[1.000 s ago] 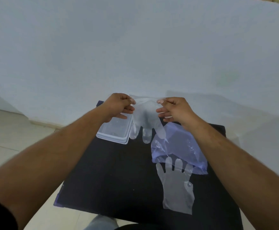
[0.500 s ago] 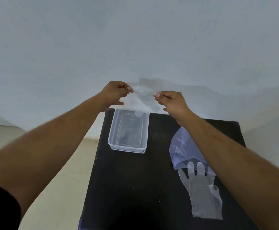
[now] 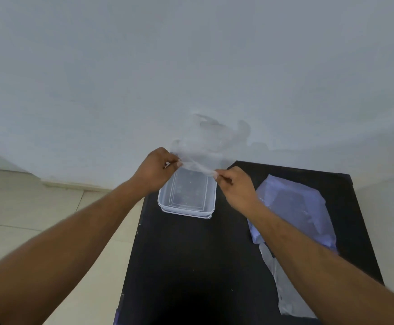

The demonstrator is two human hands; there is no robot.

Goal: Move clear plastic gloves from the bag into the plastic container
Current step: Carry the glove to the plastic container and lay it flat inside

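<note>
Head view: glove (image 3: 200, 146) between both hands (image 3: 198, 177), above container (image 3: 187, 195)

We see one clear glove (image 3: 203, 146) held up in the air, billowing above the far end of the container (image 3: 186, 195), a clear empty rectangular tub. The bluish bag (image 3: 292, 207) lies flat to its right, and a second glove (image 3: 285, 289) lies flat just nearer us.
</note>
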